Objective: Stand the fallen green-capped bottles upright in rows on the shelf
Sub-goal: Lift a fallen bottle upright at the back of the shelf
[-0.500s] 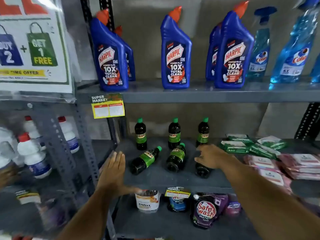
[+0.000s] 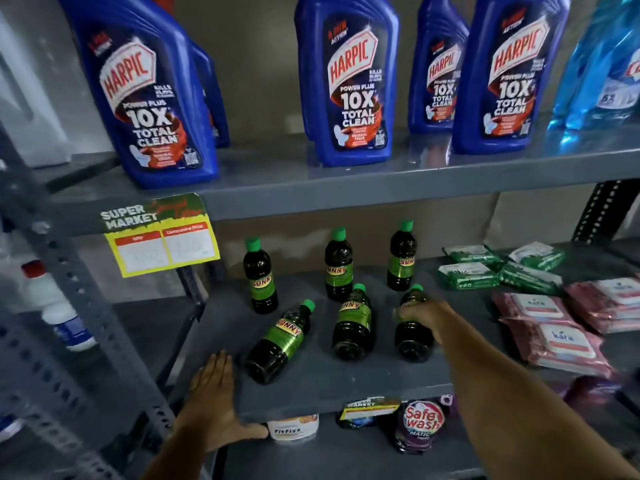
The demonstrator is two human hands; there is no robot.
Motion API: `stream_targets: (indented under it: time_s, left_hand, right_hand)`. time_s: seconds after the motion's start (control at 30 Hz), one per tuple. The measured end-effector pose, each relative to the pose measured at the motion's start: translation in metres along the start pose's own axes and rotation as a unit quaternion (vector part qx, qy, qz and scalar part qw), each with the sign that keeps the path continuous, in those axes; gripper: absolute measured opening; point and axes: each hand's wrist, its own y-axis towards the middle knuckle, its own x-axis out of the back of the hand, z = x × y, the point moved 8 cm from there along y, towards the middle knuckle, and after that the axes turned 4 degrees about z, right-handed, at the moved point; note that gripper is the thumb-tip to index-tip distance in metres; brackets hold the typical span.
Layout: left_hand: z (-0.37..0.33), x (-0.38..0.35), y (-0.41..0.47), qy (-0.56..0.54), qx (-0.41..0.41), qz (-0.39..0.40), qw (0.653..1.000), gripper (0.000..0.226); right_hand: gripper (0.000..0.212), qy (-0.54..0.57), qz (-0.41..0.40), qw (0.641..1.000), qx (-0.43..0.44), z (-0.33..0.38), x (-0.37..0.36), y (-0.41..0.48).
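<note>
Grey metal shelf [image 2: 311, 386] now shows the right hand [image 2: 424, 318] newly wrapped around the rightmost fallen dark green-capped bottle [image 2: 414, 332], ready for righting, left hand [image 2: 214, 407] open, bracing.

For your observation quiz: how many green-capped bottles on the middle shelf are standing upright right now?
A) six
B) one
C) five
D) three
D: three bottles stand in the back row; the front three lie fallen, the last under the right hand.
</note>
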Motion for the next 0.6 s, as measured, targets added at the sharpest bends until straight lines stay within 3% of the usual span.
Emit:
stream_targets:
  time_s: [0.07,0.13,0.3,0.43,0.53,0.6]
  left_hand:
    - [0.0,-0.002,0.001,0.002,0.003,-0.01,1.0,0.173]
    - [0.0,-0.003,0.0,-0.004,0.006,-0.021,1.0,0.172]
    - [0.002,-0.004,-0.003,0.0,0.0,-0.042,0.999,0.168]
    - [-0.001,-0.001,-0.006,-0.005,-0.013,-0.059,0.998,0.165]
    - [-0.003,0.001,-0.006,0.005,-0.009,-0.069,0.998,0.163]
    - [-0.004,0.001,-0.005,0.014,-0.007,-0.074,0.997,0.163]
  right_hand:
    - [0.063,0.04,0.009,0.999,-0.014,-0.006,-0.005,0.005]
    - [0.063,0.009,-0.006,1.0,-0.015,-0.006,-0.009,0.008]
    - [0.05,-0.012,-0.109,0.994,0.028,0.016,-0.004,0.006]
    - [0.071,0.017,-0.195,0.964,0.179,0.033,0.01,0.002]
    - [0.061,0.062,-0.203,0.928,0.307,0.031,0.023,0.0]
    - [0.057,0.064,-0.202,0.922,0.325,0.02,0.026,0.003]
